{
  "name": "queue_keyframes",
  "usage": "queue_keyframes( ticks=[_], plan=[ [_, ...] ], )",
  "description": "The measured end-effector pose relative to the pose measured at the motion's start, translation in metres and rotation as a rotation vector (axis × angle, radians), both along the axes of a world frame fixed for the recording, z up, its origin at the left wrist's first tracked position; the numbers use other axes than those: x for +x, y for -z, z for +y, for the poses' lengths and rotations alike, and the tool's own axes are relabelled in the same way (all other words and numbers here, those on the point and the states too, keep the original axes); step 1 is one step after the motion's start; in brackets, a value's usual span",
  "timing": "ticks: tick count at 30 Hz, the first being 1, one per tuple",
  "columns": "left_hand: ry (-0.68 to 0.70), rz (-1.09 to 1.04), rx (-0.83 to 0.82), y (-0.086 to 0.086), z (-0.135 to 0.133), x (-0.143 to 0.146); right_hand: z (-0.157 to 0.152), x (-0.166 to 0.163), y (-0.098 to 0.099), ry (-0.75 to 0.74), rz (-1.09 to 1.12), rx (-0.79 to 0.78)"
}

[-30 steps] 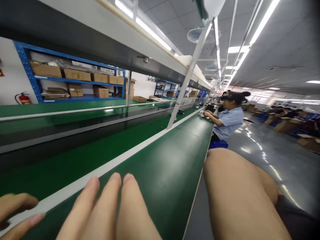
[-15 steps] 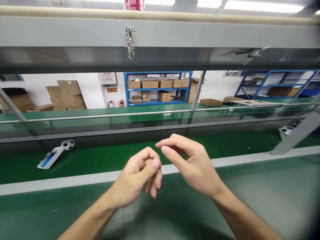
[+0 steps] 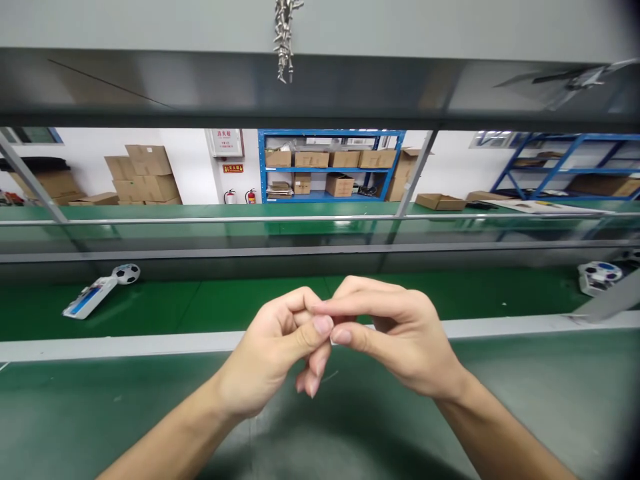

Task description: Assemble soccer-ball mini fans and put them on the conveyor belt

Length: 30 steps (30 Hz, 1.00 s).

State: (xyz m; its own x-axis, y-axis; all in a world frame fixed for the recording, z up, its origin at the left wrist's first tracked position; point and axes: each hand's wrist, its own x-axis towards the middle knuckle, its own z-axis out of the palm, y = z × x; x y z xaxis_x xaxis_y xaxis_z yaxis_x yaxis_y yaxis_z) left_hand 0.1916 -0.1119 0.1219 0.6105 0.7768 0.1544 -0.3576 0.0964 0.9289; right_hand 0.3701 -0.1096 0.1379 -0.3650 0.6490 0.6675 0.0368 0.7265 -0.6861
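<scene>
Over the green work surface [image 3: 150,400], my hands meet at the fingertips. My left hand [image 3: 280,353] is closed, thumb pressed to the index finger and the other fingers curled under. Whatever it pinches, if anything, is too small or hidden to make out. From the right, my right hand [image 3: 400,333] touches the left fingertips with its thumb and index finger drawn together; anything between them is hidden. A cluster of small screws [image 3: 283,40] clings to the grey metal beam [image 3: 400,27] above.
On the green conveyor belt [image 3: 225,307] behind the pale rail [image 3: 150,345], a white and blue item with a football-shaped end [image 3: 95,293] lies left. Another football-patterned item [image 3: 599,275] sits far right, near a slanted post. Cardboard boxes [image 3: 150,175] and blue shelving [image 3: 333,170] stand beyond.
My right hand has come down to the left fingertips, and its thumb and index finger have closed in. The left hand keeps its pinch. The head view has tilted downward.
</scene>
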Motion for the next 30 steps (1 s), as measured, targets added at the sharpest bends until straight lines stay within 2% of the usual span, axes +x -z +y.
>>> queue_keyframes(
  ticks=[16,20,30],
  plan=[
    [-0.003,0.041,0.02,0.0,0.0,-0.001,0.001,0.0,0.001,0.003,0.023,0.036],
    [-0.003,0.058,-0.002,-0.001,-0.001,0.0,0.001,0.002,-0.001,0.014,-0.03,0.067],
    [0.037,0.039,-0.216,-0.008,-0.005,0.0,-0.005,0.011,-0.004,0.131,-0.246,0.439]
  ],
)
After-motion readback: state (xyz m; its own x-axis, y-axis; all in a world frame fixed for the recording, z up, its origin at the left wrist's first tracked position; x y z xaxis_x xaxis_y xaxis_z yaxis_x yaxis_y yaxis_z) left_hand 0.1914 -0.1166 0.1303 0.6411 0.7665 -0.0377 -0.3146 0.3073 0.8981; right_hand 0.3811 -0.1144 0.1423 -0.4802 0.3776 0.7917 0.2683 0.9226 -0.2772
